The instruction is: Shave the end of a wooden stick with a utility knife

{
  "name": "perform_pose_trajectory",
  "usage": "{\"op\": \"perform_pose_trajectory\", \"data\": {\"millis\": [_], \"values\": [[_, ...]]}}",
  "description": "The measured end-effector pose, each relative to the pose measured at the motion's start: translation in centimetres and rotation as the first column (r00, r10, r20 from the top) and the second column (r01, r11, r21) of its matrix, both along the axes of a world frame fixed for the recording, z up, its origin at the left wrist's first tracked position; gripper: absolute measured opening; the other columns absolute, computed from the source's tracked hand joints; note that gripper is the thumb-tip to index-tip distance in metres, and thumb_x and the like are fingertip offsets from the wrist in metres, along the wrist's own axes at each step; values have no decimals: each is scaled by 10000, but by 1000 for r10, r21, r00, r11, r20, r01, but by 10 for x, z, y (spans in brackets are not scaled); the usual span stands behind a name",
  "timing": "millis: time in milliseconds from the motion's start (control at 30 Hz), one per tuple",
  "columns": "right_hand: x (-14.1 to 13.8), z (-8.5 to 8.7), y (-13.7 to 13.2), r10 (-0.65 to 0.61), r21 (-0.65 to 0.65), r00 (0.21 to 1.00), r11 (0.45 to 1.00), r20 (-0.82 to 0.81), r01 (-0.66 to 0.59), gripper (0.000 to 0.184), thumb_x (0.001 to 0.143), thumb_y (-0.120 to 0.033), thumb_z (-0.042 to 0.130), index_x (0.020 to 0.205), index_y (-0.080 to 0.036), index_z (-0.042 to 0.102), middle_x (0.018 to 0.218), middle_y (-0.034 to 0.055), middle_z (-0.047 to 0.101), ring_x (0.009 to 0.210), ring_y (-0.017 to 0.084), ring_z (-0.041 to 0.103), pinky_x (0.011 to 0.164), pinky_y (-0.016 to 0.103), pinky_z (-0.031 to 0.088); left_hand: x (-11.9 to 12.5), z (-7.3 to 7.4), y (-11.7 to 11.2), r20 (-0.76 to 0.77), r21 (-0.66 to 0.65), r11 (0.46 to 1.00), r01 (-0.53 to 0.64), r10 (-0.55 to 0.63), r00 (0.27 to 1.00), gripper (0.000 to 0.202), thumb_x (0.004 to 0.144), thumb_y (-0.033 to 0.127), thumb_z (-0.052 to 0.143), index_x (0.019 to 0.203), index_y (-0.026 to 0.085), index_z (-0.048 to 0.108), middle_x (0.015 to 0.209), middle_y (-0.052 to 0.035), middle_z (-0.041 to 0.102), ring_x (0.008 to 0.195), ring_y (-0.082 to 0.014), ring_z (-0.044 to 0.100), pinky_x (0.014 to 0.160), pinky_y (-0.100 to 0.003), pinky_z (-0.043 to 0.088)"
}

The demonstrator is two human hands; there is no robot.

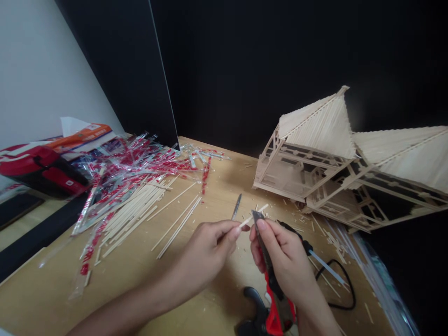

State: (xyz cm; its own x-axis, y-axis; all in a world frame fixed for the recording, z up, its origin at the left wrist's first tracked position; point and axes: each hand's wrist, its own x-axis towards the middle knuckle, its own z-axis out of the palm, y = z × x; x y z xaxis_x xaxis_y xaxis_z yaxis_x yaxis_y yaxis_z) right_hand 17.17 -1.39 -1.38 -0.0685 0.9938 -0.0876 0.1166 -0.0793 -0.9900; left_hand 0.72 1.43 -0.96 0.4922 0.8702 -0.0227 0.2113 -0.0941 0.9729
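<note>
Left grip [210,242] pinches a thin pale wooden stick [252,215]; right grip [283,256] clasps a red-handled utility knife [271,275], blade touching it, stick uncut; beyond, a pale stick-built model house [315,154] stands roofed.

thin pale stick [252,216] – tilted, pinched | red utility knife [271,275] – blade against it

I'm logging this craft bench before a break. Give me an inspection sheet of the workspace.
Surface: wooden table, littered with offcuts.
Job's things: thin wooden stick pinched by left hand; red utility knife in right hand, blade at the stick.
Clutter: loose sticks, torn wrappers, tweezers, stick model house.
Fingers: both hands closed on their items.
Cables: black cord beside glue gun.
Surroundings: dark backdrop, red tissue box.
</note>
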Motion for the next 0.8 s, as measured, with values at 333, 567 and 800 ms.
{"op": "perform_pose_trajectory", "data": {"millis": [333,567,800], "values": [[3,-3,-2,-2,197,905,976,426,-90,320,998,-351,349,770,-203,516,531,-56,483,470,87,463,505,224,356,-3,4,2,57,-116,993,2,4,998,360,970,362,384,778,144,596,575,55,379,546,-100,354,522,-233,267],[3,4,-1,24,201,855,968,519,-149,319,998,-329,333,779,-200,526,549,-46,505,483,92,487,512,220,370,-4,4,2,49,-103,995,10,-5,999,354,972,358,380,814,143,611,570,57,390,544,-99,363,525,-233,271],[4,2,-2,39,145,874,982,484,-123,337,999,-371,327,770,-207,511,532,-47,501,477,95,483,482,205,371,-3,0,1,12,-62,998,18,-17,1000,361,976,354,362,732,162,544,579,56,383,542,-99,353,526,-236,268]]}}
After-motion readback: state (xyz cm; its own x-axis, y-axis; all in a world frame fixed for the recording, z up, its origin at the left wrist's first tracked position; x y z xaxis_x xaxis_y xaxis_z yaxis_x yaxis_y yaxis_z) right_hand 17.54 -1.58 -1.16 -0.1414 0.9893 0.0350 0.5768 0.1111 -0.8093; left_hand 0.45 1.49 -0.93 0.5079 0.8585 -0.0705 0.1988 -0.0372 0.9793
